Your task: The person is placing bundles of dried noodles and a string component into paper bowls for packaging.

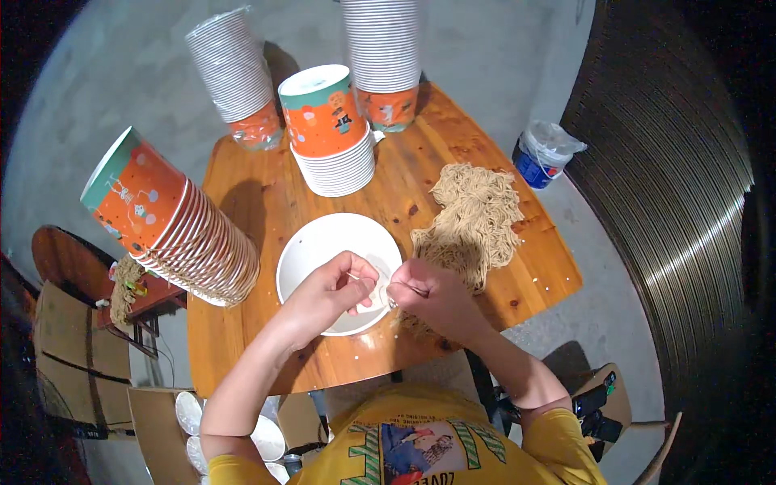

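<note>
My left hand point(338, 293) is over the right part of a round white tub point(305, 241), its fingertips pinched around something small and pale that I cannot make out. Close beside it, above the tub's right rim, my right hand point(428, 293) is closed, with a thin dark piece and a metallic glint at its fingers; what it holds is too small to name. A heap of tan cord point(473, 214) lies on the wooden table just beyond my right hand. Some loose strands sit under that hand.
Orange and green paper buckets stand stacked at the left point(145, 194), with tan cord around the stack, and in the middle point(323, 121). Two taller stacks point(234, 73) point(384, 48) rise behind. A blue-white pail point(541, 158) stands on the floor, right. Cardboard boxes point(81, 347) are at lower left.
</note>
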A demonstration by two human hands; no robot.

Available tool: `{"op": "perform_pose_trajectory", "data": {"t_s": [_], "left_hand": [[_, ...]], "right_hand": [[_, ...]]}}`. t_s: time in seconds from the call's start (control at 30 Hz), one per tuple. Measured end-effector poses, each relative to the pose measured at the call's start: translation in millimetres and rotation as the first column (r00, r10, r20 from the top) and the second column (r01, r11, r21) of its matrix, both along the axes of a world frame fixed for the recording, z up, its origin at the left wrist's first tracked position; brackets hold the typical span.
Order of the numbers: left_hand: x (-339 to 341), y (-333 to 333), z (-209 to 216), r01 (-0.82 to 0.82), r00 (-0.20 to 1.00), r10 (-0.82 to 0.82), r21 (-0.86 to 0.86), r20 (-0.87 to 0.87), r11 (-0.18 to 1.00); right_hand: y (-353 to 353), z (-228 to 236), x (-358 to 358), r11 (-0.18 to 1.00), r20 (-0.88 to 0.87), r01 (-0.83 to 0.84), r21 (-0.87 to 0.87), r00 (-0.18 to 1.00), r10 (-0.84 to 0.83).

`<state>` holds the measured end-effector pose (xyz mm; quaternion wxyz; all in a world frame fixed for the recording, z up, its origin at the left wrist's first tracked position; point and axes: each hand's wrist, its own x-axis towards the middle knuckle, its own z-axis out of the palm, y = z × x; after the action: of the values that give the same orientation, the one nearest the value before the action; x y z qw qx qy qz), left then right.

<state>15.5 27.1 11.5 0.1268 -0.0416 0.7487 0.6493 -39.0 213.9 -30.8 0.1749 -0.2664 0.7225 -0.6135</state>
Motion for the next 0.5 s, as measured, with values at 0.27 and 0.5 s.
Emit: {"op": "perform_pose_trajectory", "data": {"t_s": [0.27, 0.5], "left_hand": [[19, 19, 6, 0.064, 0.993, -0.074, -0.102, -0.097, 0.993], [18, 15, 1, 0.015, 0.990, -0.042, -0.192, -0.136, 0.981]], "right_hand": [[-3, 4, 4, 1.000, 0.047, 0.012, 0.000, 0.999, -0.012], [-4, -3, 10, 0.991, 0.054, 0.014, -0.130, 0.999, -0.007]]}}
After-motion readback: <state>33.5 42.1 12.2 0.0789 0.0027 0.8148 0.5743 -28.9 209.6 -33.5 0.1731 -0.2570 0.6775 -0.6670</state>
